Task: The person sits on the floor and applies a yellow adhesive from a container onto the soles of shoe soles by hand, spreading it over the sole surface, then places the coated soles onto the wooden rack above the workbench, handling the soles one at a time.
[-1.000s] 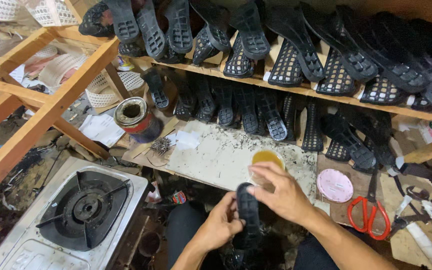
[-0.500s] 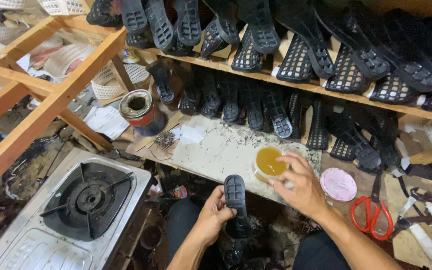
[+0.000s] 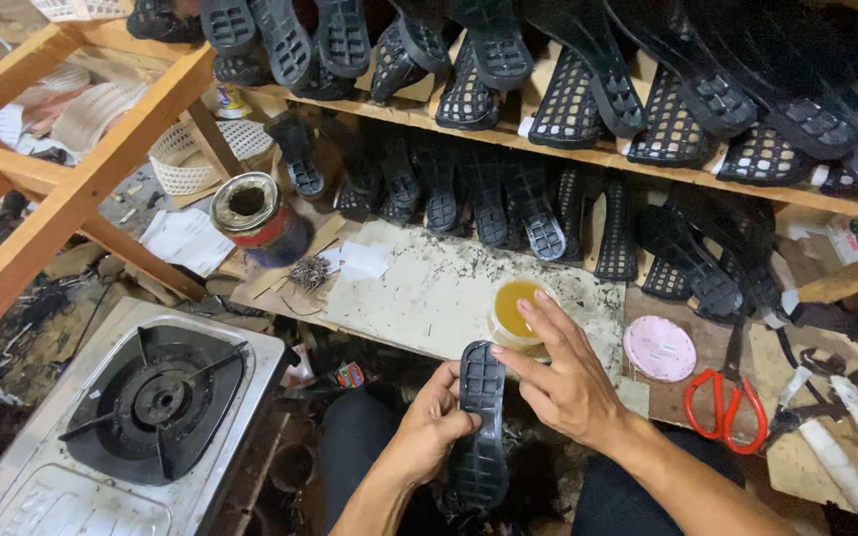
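1. Lifting off the black rubber sole (image 3: 480,417) since a second ago, the right hand (image 3: 566,382) spreads open and empty beside it.
2. Left hand (image 3: 432,425) grips the upright, tread-patterned sole over the lap.
3. Yellow glue cup (image 3: 514,313) sits beyond on the worktop (image 3: 429,293).

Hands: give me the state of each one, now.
Left hand: closed around the black rubber shoe sole, gripping its side.
Right hand: open, fingers spread, fingertips at the sole's upper end.

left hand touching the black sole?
Touching. Head view shows the left hand with its fingers wrapped around the edge of the black sole, no gap visible.
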Demonstrator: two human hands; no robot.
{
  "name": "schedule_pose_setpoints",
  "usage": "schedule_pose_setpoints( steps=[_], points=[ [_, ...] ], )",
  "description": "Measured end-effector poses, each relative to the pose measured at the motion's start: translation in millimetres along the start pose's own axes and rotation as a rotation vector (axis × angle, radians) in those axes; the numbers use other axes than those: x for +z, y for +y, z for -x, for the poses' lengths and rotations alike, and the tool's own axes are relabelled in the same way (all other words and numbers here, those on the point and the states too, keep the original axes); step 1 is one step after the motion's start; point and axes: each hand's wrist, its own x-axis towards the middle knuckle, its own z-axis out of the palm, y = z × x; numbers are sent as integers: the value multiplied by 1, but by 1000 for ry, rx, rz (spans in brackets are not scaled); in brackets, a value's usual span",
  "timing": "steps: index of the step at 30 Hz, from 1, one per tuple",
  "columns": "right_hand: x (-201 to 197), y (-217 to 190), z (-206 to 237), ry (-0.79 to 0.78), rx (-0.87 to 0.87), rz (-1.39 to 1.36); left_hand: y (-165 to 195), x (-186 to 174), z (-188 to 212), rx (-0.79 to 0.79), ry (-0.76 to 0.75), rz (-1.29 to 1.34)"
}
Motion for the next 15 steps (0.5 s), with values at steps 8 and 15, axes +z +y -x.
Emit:
schedule_pose_setpoints(
  steps=[8,15],
  points=[
    [5,9,2,4,-20,-41,-7,-3,-5,11,-25,-63],
    [19,11,14,7,-54,-65,-8,-10,-12,67,63,-67]
  ],
)
